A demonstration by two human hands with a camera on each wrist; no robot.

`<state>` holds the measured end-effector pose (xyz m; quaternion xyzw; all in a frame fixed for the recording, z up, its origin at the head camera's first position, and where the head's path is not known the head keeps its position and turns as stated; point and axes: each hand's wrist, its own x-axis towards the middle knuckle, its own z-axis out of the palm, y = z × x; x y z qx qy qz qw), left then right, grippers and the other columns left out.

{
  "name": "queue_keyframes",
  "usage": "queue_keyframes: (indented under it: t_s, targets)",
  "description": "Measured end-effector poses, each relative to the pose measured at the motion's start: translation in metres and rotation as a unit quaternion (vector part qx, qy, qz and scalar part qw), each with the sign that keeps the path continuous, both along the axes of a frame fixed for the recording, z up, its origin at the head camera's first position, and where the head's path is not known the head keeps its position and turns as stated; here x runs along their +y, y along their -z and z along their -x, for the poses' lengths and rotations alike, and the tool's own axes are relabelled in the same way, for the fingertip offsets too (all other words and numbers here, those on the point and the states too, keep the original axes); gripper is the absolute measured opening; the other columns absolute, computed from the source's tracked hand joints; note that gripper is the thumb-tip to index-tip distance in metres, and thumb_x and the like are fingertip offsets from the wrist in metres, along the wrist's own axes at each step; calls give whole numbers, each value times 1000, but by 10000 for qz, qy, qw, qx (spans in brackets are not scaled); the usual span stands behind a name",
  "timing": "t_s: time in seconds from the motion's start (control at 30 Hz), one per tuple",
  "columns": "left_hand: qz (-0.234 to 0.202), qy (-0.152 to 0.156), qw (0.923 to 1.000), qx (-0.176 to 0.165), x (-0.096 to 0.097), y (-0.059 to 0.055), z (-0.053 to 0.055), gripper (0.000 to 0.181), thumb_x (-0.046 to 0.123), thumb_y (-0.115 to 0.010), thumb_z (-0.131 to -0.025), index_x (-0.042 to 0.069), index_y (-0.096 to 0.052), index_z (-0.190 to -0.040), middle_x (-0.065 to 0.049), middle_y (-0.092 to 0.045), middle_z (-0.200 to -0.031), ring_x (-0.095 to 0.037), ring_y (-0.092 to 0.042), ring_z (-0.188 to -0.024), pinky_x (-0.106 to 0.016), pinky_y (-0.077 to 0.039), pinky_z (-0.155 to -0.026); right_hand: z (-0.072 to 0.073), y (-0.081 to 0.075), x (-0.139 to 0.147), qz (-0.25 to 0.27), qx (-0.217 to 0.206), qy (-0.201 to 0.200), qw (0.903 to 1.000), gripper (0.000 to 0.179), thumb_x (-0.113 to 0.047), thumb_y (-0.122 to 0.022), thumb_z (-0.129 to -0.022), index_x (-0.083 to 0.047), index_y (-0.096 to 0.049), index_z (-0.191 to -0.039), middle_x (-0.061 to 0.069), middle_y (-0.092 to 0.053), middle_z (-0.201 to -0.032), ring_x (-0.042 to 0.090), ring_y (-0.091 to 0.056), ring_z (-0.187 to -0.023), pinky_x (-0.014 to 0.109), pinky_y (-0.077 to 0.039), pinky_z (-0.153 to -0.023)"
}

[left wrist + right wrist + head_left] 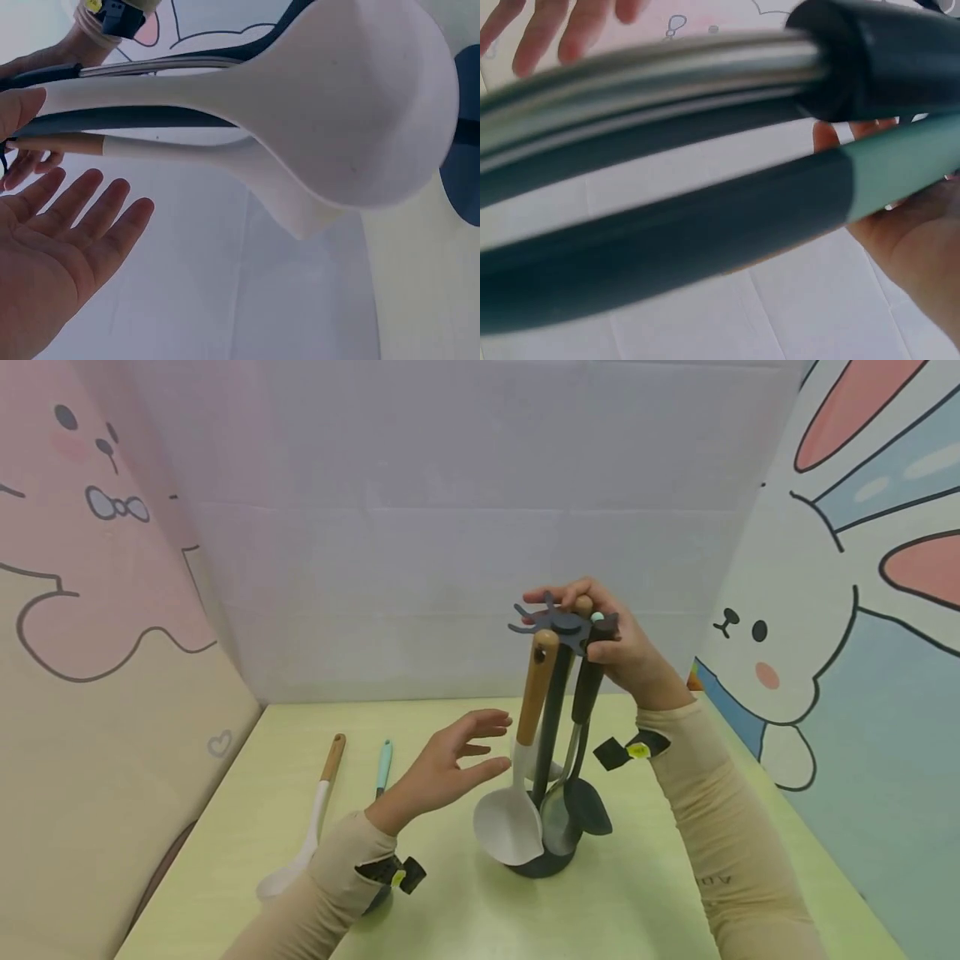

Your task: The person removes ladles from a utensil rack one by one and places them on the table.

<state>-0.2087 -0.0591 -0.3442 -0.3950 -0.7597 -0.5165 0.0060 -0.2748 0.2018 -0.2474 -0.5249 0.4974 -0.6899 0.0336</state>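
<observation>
At the left side of the table (450, 910), one lying ladle (316, 817) rests, white with a wooden handle; beside it is a turquoise-handled utensil (384, 764), partly hidden behind my left sleeve (322, 881). Next comes my left hand (446, 766), wide and holding nothing, its thumb very near the hanging ladle (510, 825); whether they touch, I cannot tell. This ladle hangs from the upright dark stand (551, 727). At the right, my right hand (630, 656) grips the stand's top, thumb against a black handle (587, 692).
</observation>
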Motion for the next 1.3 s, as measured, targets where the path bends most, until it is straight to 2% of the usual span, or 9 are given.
queue_keyframes:
  t_s: [0.17, 0.33, 0.5, 0.6, 0.7, 0.9, 1.17, 1.3]
  targets:
    - [-343, 82, 9993, 111, 13, -1, -3, 51, 4, -67, -93, -1, -48, -141, -16, -59, -132, -30, -58, -121, -43, -53, -94, -6, -1, 2, 59, 44, 95, 9999, 41, -28, -82, -84, -10, -56, -110, 18, -50, -138, 35, -55, -123, 39, -41, -108]
    - [-559, 25, 9984, -90, 20, 1, -3, 47, -1, -67, -92, -4, -51, -136, -18, -61, -127, -29, -62, -114, -38, -55, -91, -18, -3, 3, -10, -105, 701, 9975, 43, -30, -84, -82, -11, -54, -106, 16, -51, -136, 30, -57, -121, 34, -42, -106]
    - [-707, 19, 9972, -261, 23, 4, -3, 42, 0, -65, -94, -2, -53, -134, -19, -65, -121, -29, -65, -106, -34, -56, -86, -32, -3, 0, -9, -379, 1492, 9881, 47, -33, -87, -78, -12, -53, -102, 14, -53, -134, 24, -56, -121, 30, -47, -96]
    - [-797, 132, 9961, -359, 25, 6, -2, 40, 1, -63, -95, -1, -54, -134, -18, -67, -118, -27, -66, -105, -35, -56, -85, -37, -3, -2, 40, -464, 1813, 9823, 46, -32, -88, -77, -12, -54, -102, 13, -54, -134, 25, -52, -125, 29, -46, -97]
    - [-853, 195, 9951, -462, 27, 8, -1, 38, 1, -62, -97, -1, -54, -134, -17, -68, -117, -26, -67, -106, -35, -56, -86, -41, -3, -4, 90, -499, 2025, 9780, 47, -32, -88, -77, -13, -54, -102, 13, -54, -134, 28, -48, -128, 28, -43, -100]
    - [-945, 270, 9933, -605, 29, 11, 0, 32, -1, -58, -98, -4, -56, -130, -20, -67, -116, -30, -67, -107, -34, -56, -88, -49, -3, -6, 118, -538, 2484, 9671, 52, -33, -91, -73, -13, -52, -100, 12, -57, -131, 31, -43, -131, 27, -45, -94]
    - [-980, 352, 9920, -715, 30, 13, 2, 29, -1, -54, -100, -6, -56, -129, -23, -66, -115, -33, -65, -110, -34, -53, -94, -58, -4, -10, 257, -625, 2823, 9569, 54, -34, -92, -70, -13, -52, -100, 16, -56, -129, 34, -43, -130, 26, -47, -91]
    - [-1002, 402, 9911, -778, 30, 15, 3, 30, 1, -52, -102, -7, -55, -130, -24, -65, -116, -34, -64, -111, -36, -52, -96, -66, -5, -12, 126, -689, 3085, 9487, 45, -23, -88, -77, -13, -50, -100, 18, -52, -132, 31, -49, -124, 26, -49, -88]
